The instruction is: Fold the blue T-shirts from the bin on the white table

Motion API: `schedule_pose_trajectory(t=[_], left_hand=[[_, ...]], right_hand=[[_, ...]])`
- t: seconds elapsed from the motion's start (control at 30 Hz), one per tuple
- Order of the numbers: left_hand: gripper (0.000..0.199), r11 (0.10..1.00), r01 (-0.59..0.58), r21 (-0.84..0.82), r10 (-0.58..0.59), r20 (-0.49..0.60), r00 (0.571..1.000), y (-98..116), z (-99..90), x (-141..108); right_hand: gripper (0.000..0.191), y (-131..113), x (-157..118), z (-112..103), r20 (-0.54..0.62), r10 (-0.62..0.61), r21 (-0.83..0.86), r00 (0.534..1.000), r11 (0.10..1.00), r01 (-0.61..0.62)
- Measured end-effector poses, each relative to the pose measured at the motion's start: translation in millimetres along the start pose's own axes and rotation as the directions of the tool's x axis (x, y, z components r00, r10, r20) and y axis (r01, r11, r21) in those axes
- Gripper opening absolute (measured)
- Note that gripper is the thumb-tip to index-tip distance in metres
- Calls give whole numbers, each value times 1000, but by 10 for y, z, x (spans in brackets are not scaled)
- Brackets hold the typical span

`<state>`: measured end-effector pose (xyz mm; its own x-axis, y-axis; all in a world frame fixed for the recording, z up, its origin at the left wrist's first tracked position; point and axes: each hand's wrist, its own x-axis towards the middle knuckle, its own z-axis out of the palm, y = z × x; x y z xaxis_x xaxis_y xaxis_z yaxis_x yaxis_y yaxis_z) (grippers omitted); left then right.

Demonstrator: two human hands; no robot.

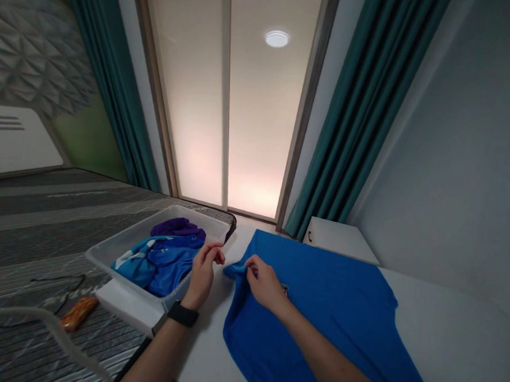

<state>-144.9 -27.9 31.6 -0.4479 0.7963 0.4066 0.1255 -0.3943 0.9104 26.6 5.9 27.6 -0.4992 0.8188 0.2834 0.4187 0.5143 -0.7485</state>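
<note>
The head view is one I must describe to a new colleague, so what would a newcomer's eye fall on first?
Probably the big blue cloth, spread over the white surface at lower right, its edge pinched by the right hand. Next, the pale glowing panels at top centre, between teal curtains. Then the translucent tub of blue and purple fabric, left of the hands.

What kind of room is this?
Probably a bedroom: a grey striped bed-like surface, a small white cabinet like a nightstand, and teal curtains beside frosted sliding doors.
</note>
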Motion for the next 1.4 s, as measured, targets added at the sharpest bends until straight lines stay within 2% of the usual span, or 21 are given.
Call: schedule_pose_trajectory(t=[0.07, 0.17, 0.27, 0.4, 0.5, 0.6, 0.67, 0.73, 0.83, 0.9, 1.0, 1.1, 1.2, 1.3, 1.4], left_hand=[[22, 999, 4, 51, -5, 26, 1000, -33, 3, 9], [24, 989, 15, 144, -26, 77, 997, -124, -7, 30], [27, 955, -18, 297, -44, 203, 978, -205, -13, 24], [37, 834, -194, 517, -3, 356, 935, -212, 0, -36], [39, 765, -275, 582, 2, 425, 905, -178, 9, -65], [38, 735, -334, 591, 8, 485, 874, -164, 13, -64], [35, 734, -359, 576, 15, 515, 857, -168, 21, -65], [34, 757, -355, 549, 23, 520, 854, -174, 35, -74], [35, 823, -267, 501, 8, 461, 888, -182, 59, -94], [38, 878, -177, 445, -30, 420, 907, -189, 78, -93], [44, 933, -70, 353, -88, 411, 908, -205, 123, -44], [49, 940, -29, 340, -129, 434, 892, -242, 202, 64], [47, 923, -53, 382, -148, 477, 866, -318, 294, 192], [40, 907, -78, 414, -150, 490, 858, -419, 345, 279], [37, 923, -101, 370, -103, 491, 865, -509, 330, 297]], right_hand=[[17, 141, -38, -122, -15, 50, -35, 999, 998, -50], [16, 325, -120, -237, -34, 111, -253, 993, 960, -116], [20, 422, -196, -281, -41, 181, -402, 983, 897, -182], [33, 424, -244, -283, -51, 233, -326, 971, 915, -237], [43, 397, -225, -240, -45, 246, -336, 968, 909, -246], [59, 388, -151, -161, -42, 219, -400, 975, 891, -217], [58, 379, -86, -118, -29, 200, -383, 979, 903, -196], [53, 347, -36, -110, -12, 153, -297, 988, 943, -150], [45, 254, -34, -187, -30, 11, -84, 999, 996, -14], [40, 189, -85, -285, -72, -53, 39, 996, 998, 56], [36, 157, -196, -437, -130, -24, 119, 991, 992, 40], [36, 243, -291, -523, -167, 80, 61, 983, 996, -70], [36, 391, -359, -521, -144, 177, -135, 974, 971, -197], [39, 509, -422, -472, -99, 214, -314, 972, 920, -234], [40, 566, -495, -434, -100, 231, -383, 968, 889, -252]])
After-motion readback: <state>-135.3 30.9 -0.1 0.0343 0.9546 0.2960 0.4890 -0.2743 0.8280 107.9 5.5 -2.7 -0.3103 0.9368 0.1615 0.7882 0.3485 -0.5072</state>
